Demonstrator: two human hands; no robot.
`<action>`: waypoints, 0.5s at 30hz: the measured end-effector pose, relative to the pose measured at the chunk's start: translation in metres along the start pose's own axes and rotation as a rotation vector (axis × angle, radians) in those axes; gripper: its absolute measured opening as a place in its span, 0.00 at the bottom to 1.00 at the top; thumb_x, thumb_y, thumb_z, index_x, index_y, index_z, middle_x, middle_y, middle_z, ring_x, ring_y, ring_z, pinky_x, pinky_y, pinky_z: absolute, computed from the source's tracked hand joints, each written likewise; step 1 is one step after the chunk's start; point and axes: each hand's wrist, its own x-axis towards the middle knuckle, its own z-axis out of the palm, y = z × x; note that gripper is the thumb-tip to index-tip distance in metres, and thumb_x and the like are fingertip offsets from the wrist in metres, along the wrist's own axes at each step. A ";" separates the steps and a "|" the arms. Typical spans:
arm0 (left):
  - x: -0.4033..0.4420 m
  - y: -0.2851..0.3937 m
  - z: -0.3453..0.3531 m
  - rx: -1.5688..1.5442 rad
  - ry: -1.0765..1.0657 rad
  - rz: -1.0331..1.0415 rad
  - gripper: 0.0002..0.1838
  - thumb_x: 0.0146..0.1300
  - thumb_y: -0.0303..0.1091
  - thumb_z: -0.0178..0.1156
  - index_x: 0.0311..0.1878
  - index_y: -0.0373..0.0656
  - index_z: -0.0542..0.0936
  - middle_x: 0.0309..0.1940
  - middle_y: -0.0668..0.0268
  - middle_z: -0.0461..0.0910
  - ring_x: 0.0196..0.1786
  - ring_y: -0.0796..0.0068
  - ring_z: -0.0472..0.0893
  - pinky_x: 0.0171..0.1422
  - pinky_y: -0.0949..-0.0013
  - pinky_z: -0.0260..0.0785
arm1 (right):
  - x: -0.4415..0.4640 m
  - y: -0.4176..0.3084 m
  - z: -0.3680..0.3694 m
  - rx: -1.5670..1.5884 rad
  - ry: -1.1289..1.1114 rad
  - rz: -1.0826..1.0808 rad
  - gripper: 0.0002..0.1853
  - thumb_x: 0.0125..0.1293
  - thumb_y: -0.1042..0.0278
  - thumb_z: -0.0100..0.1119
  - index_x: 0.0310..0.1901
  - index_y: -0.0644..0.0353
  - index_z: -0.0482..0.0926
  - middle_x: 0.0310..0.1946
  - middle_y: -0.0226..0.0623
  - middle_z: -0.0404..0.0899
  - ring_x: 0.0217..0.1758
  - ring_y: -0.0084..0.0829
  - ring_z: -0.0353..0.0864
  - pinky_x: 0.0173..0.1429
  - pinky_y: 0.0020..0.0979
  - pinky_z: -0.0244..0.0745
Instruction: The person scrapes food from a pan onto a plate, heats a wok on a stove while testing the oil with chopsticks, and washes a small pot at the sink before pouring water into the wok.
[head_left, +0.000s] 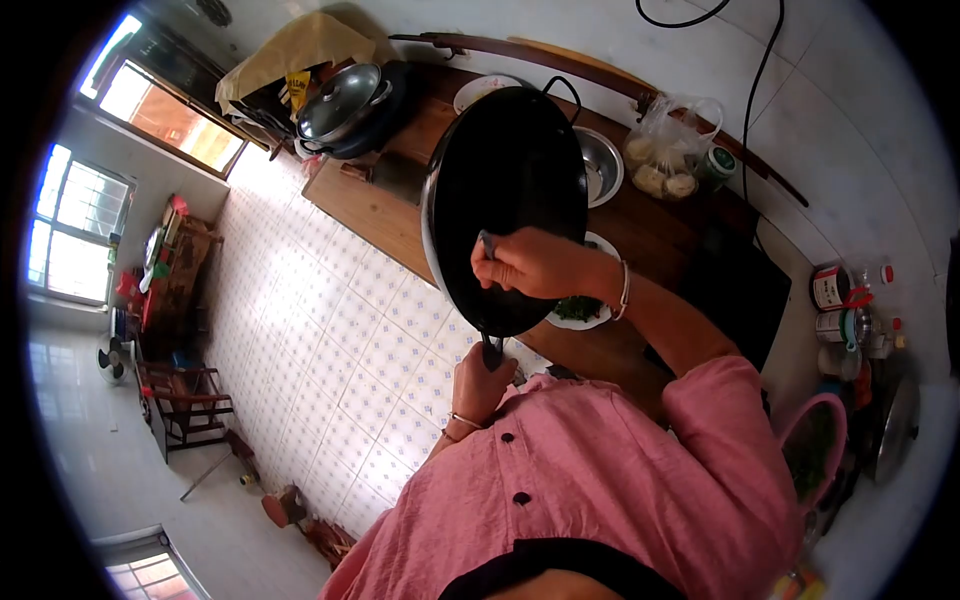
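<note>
A large black wok (520, 160) is tilted up on its side over the wooden counter, its dark inside facing me. My left hand (482, 382) is wrapped round the wok's handle (492, 352) at the lower end. Inside the rim, my right hand (535, 264) is closed round a grey-handled utensil (487, 245); its working end cannot be made out against the black. Beside my right wrist, partly covered by it, lies a white plate (597, 322) with chopped greens.
Behind the wok are a metal bowl (604, 165), a white plate (480, 92) and a plastic bag of round pale food (668, 165). A cleaver (390, 178) and a glass-lidded pot (340, 105) occupy the counter's far end. A black cooktop (735, 310) sits at right.
</note>
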 end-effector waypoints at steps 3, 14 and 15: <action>-0.002 0.001 -0.001 -0.014 -0.007 -0.016 0.16 0.49 0.36 0.66 0.34 0.34 0.74 0.23 0.59 0.78 0.21 0.70 0.76 0.27 0.66 0.68 | -0.003 0.047 0.006 -0.194 0.049 -0.121 0.12 0.67 0.61 0.48 0.38 0.63 0.71 0.25 0.45 0.78 0.29 0.45 0.80 0.34 0.39 0.73; -0.002 0.013 -0.003 0.019 -0.002 -0.005 0.19 0.48 0.39 0.64 0.35 0.32 0.75 0.26 0.51 0.80 0.32 0.53 0.80 0.36 0.60 0.70 | -0.014 0.076 -0.018 0.137 0.330 0.107 0.10 0.69 0.65 0.47 0.37 0.65 0.69 0.25 0.34 0.77 0.23 0.22 0.76 0.29 0.24 0.72; -0.002 0.013 -0.002 0.019 -0.001 -0.005 0.19 0.48 0.39 0.64 0.35 0.32 0.75 0.26 0.51 0.80 0.32 0.53 0.80 0.36 0.60 0.70 | -0.018 0.081 -0.018 0.131 0.374 0.137 0.10 0.69 0.65 0.47 0.37 0.65 0.69 0.25 0.33 0.77 0.22 0.21 0.76 0.28 0.23 0.72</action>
